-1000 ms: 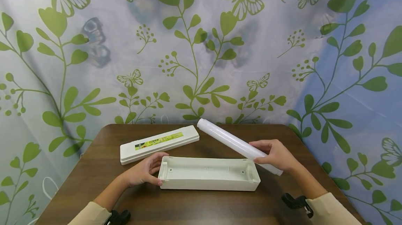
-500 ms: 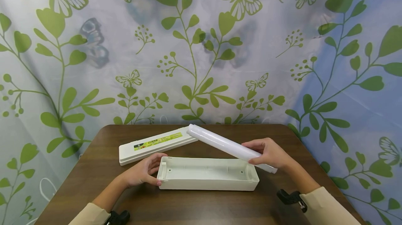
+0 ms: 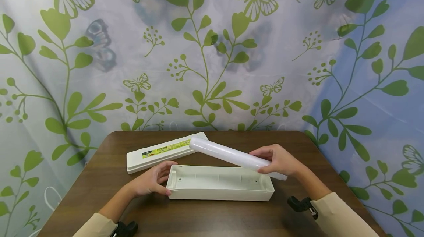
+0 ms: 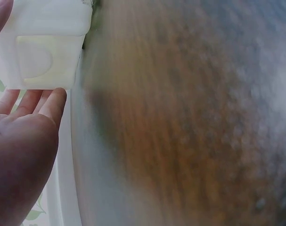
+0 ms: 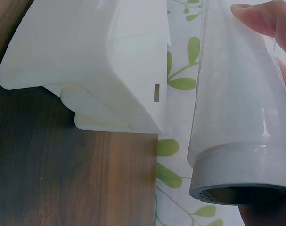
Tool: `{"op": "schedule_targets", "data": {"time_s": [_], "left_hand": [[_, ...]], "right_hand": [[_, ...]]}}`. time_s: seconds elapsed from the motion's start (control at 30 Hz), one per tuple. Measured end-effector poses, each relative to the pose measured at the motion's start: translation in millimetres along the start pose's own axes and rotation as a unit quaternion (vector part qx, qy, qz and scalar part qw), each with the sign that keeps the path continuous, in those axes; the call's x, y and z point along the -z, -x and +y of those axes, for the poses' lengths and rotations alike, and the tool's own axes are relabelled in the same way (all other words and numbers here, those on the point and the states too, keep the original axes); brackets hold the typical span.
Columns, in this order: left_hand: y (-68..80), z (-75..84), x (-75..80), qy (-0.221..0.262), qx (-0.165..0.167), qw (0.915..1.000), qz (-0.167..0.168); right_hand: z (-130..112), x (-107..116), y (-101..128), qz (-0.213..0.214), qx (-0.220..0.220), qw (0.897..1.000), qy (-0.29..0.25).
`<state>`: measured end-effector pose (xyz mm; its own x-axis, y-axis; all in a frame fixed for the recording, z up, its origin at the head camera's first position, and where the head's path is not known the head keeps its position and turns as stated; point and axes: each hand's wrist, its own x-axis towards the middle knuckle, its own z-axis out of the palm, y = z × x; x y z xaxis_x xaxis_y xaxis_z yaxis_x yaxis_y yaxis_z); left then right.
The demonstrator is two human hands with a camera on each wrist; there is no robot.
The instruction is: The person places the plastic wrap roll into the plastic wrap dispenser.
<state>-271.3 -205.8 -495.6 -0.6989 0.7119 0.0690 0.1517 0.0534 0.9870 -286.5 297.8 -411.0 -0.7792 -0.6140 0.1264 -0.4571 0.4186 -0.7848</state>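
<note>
A long white plastic wrap box (image 3: 221,194) with its top off stands in the middle of the table. My left hand (image 3: 150,180) grips its left end, thumb at the front corner and fingers at the back one. In the left wrist view the fingertips (image 4: 58,101) touch the edge of the box end (image 4: 44,59). My right hand (image 3: 279,160) holds a roll of plastic wrap (image 3: 225,153) near its right end, tilted above the back of the box. The roll's hollow tube end (image 5: 239,193) shows in the right wrist view, apart from the box.
Behind and left of the box lies its white lid (image 3: 137,158) with a green and yellow label, partly hidden by the roll's left end. The brown wooden table (image 3: 198,218) ends at a curtain (image 3: 212,64) printed with leaves and butterflies.
My right hand has carried the roll left and its left end has come down, now in front of the lid. My left hand, the box and the lid have stayed put.
</note>
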Motion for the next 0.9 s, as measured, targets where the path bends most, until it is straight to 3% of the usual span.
{"op": "schedule_targets", "data": {"time_s": [0.2,0.6,0.9], "left_hand": [[-0.3,1.8,0.4,-0.003,0.005,1.0,0.0],[-0.7,-0.4,2.6,-0.007,0.006,1.0,-0.001],[-0.8,0.0,3.0,-0.004,0.016,0.9999,-0.002]], "right_hand": [[0.5,-3.7,-5.8,-0.015,0.009,1.0,-0.005],[7.1,-13.9,-18.4,-0.052,0.076,0.996,-0.013],[3.7,-21.4,-23.1,-0.07,0.074,0.994,-0.028]]}}
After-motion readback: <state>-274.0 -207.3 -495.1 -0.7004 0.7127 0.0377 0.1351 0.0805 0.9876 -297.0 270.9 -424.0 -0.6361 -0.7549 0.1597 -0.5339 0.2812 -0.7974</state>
